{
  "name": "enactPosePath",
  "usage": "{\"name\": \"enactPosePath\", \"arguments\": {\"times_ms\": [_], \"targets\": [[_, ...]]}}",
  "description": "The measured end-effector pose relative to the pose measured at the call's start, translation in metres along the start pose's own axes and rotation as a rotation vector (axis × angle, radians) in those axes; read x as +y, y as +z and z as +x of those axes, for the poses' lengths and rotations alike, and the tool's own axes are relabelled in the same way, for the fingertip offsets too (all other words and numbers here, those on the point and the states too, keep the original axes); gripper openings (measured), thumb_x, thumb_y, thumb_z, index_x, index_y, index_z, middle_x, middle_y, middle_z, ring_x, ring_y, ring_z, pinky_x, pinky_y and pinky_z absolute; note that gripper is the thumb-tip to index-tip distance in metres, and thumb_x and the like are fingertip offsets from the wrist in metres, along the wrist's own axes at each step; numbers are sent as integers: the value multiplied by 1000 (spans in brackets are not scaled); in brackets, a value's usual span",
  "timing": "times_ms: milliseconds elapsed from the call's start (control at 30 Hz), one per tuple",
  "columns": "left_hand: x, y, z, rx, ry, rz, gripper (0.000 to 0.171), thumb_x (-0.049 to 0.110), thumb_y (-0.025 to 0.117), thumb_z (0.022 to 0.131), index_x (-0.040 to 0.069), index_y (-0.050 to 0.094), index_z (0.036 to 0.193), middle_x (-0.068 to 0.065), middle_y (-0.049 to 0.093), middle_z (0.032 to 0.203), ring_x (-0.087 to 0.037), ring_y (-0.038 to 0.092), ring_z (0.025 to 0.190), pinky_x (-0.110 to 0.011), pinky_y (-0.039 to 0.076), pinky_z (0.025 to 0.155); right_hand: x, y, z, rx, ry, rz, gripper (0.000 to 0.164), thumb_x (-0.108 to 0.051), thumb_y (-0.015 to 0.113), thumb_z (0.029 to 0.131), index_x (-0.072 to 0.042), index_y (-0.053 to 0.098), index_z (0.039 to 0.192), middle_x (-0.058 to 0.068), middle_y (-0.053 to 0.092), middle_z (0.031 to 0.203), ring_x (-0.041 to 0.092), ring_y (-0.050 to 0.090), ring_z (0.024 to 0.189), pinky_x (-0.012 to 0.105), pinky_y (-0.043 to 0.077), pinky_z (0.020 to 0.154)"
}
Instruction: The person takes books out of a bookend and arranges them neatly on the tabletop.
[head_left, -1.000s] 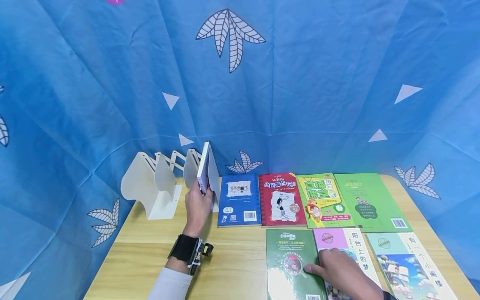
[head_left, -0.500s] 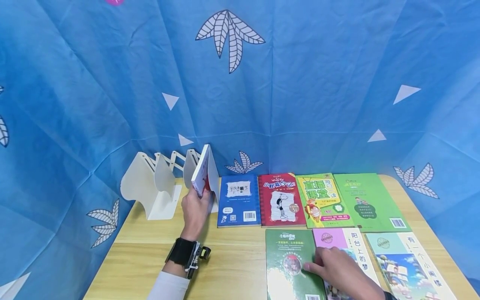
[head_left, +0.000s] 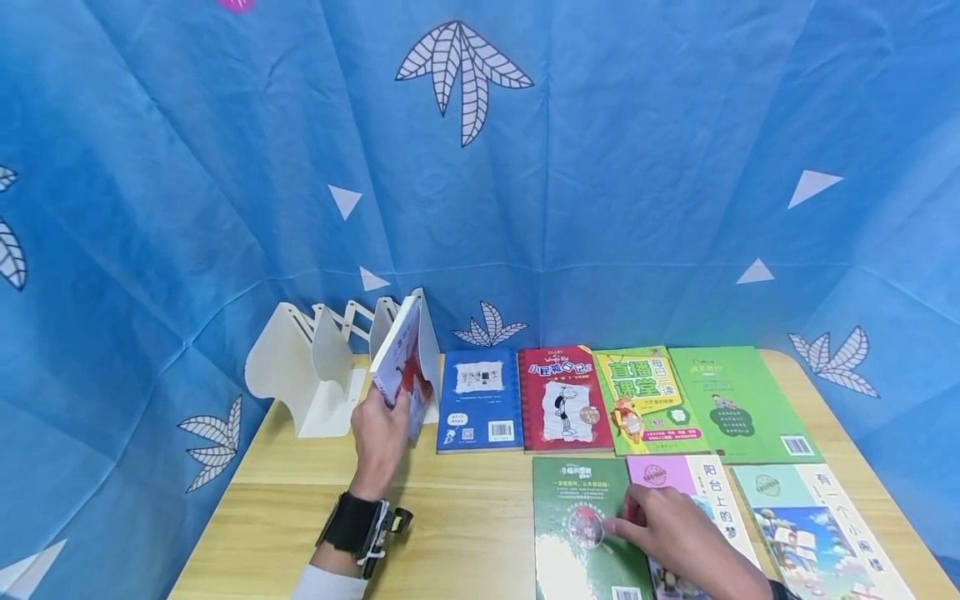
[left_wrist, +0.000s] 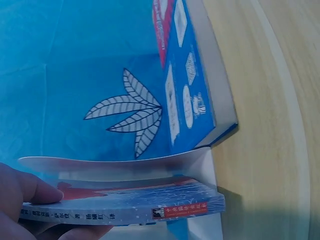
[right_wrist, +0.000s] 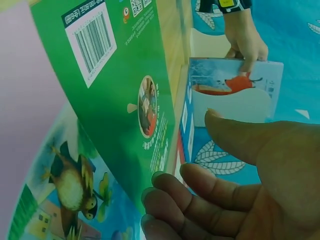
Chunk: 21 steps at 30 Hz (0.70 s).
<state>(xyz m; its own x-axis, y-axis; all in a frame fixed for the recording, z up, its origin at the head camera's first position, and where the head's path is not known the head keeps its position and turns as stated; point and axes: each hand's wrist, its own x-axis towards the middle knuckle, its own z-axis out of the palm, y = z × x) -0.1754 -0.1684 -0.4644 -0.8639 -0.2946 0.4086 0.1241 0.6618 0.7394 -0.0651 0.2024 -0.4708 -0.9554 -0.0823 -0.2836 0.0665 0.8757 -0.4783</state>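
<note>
My left hand (head_left: 381,437) pinches a thin paperback book (head_left: 405,367) with a pale blue cover and a red figure, thumb on the cover and fingers underneath in the left wrist view. The book stands tilted beside the right end panel of a white expandable book rack (head_left: 296,375). In the right wrist view that panel covers part of the cover. My right hand (head_left: 675,533) hovers or rests over a green book (head_left: 577,500) and a pink-and-white book (head_left: 663,473); contact is unclear. Its fingers are loosely bent and hold nothing.
Right of the rack lie a blue book (head_left: 478,400), a red book (head_left: 564,400), a yellow-green book (head_left: 648,400) and a bright green book (head_left: 742,408). Another book (head_left: 817,533) lies at the near right. A blue curtain (head_left: 480,208) hangs behind the wooden table (head_left: 450,517).
My left hand has shifted a little left and nearer. The book's near end has swung left, so more of its cover shows. My right hand has barely moved.
</note>
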Motion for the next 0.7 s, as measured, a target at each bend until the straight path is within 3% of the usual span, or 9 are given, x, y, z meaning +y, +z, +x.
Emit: {"name": "enactPosePath", "arguments": {"times_ms": [200,400,700], "targets": [[5,-14,-9,12,3,-14,37,4,65,95,-5,65,131,-31,72,121,-48,74,105,-63,63,84,-2,-2,-1,7,0,16,37,-47,87,79,-21,61,76,-7,55,63,10,48,59,21,36,54],[11,-38,-17,71,52,47,30,0,69,91,-8,69,120,-31,75,107,-46,77,86,-57,63,67,-4,-5,-1,28,-27,31,37,-47,88,78,-21,62,77,-8,56,66,10,47,61,21,37,54],[25,-74,-32,10,-45,42,34,2,66,94,-6,66,128,-30,74,117,-46,76,96,-58,65,78,-5,-11,1,46,-108,75,38,-50,86,79,-19,67,88,-11,59,70,6,47,67,21,41,57]]}}
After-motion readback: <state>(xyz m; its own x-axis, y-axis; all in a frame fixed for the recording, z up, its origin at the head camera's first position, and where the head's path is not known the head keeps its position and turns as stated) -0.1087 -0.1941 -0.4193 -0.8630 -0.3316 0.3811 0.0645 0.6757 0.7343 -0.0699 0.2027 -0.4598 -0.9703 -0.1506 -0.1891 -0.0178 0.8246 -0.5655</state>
